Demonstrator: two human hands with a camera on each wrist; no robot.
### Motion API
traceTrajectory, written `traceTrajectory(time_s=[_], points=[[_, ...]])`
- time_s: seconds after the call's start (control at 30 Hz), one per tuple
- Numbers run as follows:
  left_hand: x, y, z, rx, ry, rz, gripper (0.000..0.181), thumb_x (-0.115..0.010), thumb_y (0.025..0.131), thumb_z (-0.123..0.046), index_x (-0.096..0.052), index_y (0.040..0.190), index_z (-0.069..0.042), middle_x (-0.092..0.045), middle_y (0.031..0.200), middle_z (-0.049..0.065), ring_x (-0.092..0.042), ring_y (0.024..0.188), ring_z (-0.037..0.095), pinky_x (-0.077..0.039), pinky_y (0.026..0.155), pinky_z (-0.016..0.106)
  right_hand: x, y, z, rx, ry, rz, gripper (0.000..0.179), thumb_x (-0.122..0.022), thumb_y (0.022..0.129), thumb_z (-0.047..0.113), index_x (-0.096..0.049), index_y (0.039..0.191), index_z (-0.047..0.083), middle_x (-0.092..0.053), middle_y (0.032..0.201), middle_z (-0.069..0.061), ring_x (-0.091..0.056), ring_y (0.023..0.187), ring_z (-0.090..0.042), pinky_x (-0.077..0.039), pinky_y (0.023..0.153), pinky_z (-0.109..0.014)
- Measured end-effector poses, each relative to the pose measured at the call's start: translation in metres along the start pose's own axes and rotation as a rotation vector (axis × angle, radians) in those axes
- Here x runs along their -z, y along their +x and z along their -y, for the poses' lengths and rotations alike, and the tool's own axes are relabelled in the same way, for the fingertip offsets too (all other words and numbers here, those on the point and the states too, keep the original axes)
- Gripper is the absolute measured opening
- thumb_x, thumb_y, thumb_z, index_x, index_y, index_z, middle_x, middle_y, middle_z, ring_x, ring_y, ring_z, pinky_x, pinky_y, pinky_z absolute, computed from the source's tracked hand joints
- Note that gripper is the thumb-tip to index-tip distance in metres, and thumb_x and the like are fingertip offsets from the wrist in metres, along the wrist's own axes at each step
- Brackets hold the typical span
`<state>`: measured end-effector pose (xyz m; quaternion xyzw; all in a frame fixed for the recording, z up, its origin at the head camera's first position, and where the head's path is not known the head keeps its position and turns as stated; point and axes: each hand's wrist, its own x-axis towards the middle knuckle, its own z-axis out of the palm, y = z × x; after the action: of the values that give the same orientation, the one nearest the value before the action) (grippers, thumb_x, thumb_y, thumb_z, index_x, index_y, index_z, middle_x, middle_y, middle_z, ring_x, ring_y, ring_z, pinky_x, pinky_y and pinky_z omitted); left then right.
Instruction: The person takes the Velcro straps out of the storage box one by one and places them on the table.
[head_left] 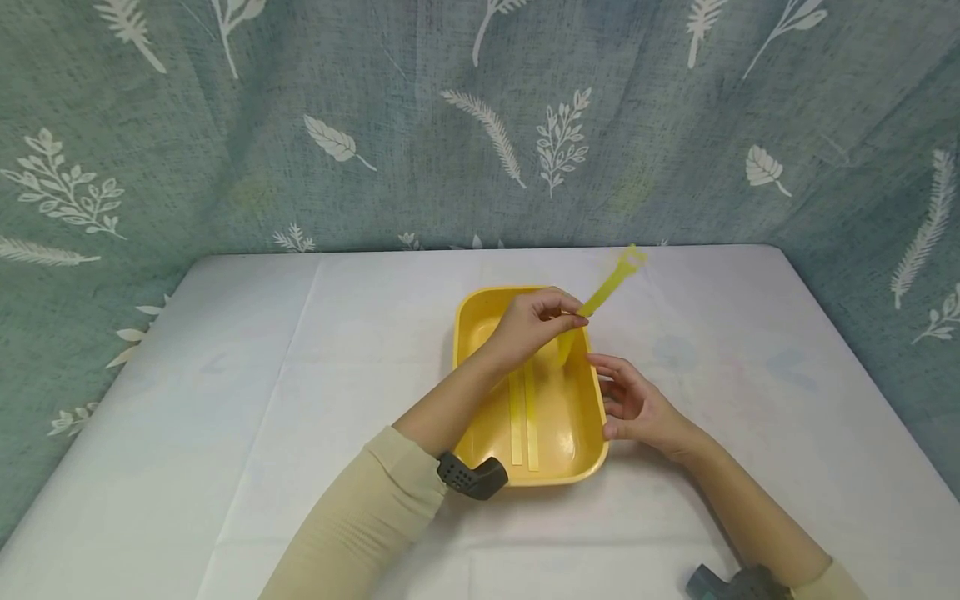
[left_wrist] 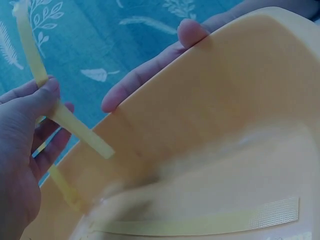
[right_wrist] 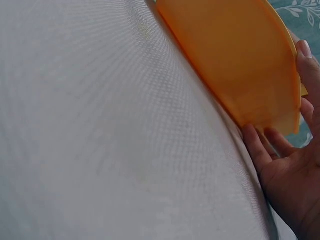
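Two flat yellow straps (head_left: 532, 425) lie in the yellow plastic tray (head_left: 555, 482) beside the left forearm, seen from the head, while the left hand (head_left: 528, 325) pinches a third strap (head_left: 609, 287) over the tray and the right hand (head_left: 637, 408), loosely spread, rests against the tray's nearest side. From the left wrist, the third strap sticks out on either side of the left thumb. From the right wrist, right fingers touch the tray's outer wall, white tablecloth (right_wrist: 100, 125) beside them.
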<state>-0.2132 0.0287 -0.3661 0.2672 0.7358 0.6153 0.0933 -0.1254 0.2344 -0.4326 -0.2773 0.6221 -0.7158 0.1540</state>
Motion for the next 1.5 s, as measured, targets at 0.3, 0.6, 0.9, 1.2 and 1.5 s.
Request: traceTrajectory(time_s=[0.3,0.6,0.9,1.2,1.5], points=[[0.0017,-0.0012,-0.0003,-0.035,0.033,-0.027,0.015,-0.068,0.087,-0.014,-0.074,0.097,-0.004,-0.063,0.095,0.003,-0.052,0.077,0.010,-0.045,0.070,0.017,0.0003,-0.0005,-0.0006,0.003,0.004,0.003,0.078,-0.071,0.085,0.016,-0.025,0.146,0.003,-0.030,0.144,-0.013,-0.047,0.124,-0.018,-0.049,0.094,-0.028],[0.0013,0.0003,0.0012,-0.002,-0.014,-0.020,0.015,-0.068,0.087,-0.012,-0.073,0.097,-0.002,-0.062,0.093,0.005,-0.060,0.083,0.011,-0.052,0.078,0.021,0.0005,0.0003,-0.0005,-0.004,0.010,-0.002,0.078,-0.073,0.084,0.015,-0.027,0.146,0.006,-0.033,0.143,-0.007,-0.047,0.124,-0.016,-0.048,0.094,-0.028],[-0.0008,0.0014,0.0033,0.057,0.058,0.062,0.012,-0.062,0.092,-0.017,-0.066,0.096,-0.005,-0.064,0.089,0.005,-0.057,0.078,0.012,-0.053,0.078,0.028,0.0004,-0.0008,0.0006,-0.044,-0.007,-0.023,0.075,-0.072,0.084,0.019,-0.029,0.144,0.010,-0.032,0.143,-0.010,-0.049,0.121,-0.015,-0.049,0.093,-0.027],[-0.0010,0.0011,0.0037,0.033,0.107,0.111,0.013,-0.052,0.098,-0.018,-0.054,0.096,-0.005,-0.062,0.081,0.008,-0.059,0.075,0.017,-0.054,0.073,0.030,0.0015,0.0003,-0.0008,-0.005,0.003,-0.004,0.077,-0.073,0.084,0.013,-0.027,0.146,0.007,-0.031,0.145,-0.013,-0.047,0.123,-0.018,-0.048,0.094,-0.028],[-0.0009,0.0006,0.0046,0.048,0.204,0.128,0.020,-0.044,0.101,-0.025,-0.045,0.095,-0.007,-0.053,0.077,0.005,-0.042,0.064,0.016,-0.035,0.058,0.021,0.0021,-0.0002,-0.0012,-0.004,0.010,0.001,0.077,-0.073,0.083,0.012,-0.027,0.146,0.007,-0.033,0.144,-0.012,-0.047,0.122,-0.019,-0.049,0.093,-0.028]])
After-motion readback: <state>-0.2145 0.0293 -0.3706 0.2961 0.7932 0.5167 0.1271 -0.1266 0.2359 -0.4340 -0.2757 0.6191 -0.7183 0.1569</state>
